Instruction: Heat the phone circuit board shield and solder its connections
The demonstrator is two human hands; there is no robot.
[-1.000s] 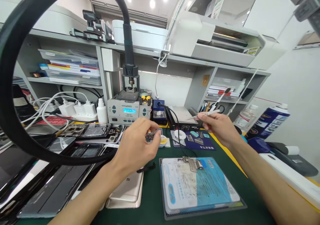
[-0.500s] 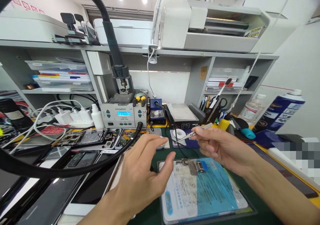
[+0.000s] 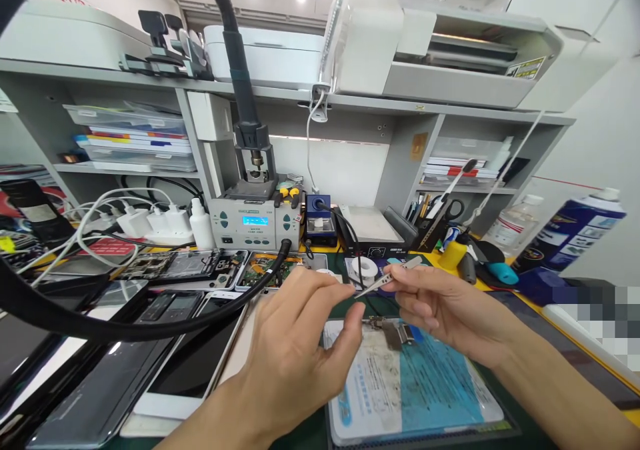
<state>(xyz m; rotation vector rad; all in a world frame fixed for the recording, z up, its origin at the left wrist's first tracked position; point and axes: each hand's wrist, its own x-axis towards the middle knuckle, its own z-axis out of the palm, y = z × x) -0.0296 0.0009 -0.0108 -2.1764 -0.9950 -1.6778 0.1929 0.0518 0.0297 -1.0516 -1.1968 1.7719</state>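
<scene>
Tweezers (image 3: 385, 279), pinched in the right hand (image 3: 440, 303), have tips nearer than before to the left hand (image 3: 300, 343), its thumb and finger narrowly parted; contact is hard to tell.

Right hand (image 3: 440, 297) lowered; tweezers (image 3: 387, 278) now close to fingertips (image 3: 357, 313) of left hand (image 3: 300, 347).

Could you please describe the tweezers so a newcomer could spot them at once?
Find the blue-and-white pad; just above its far edge in the picture, the right hand holds the tweezers. They are slim and silvery, narrowing to a point near the left hand, unlike the black-headed brush farther back.
</scene>
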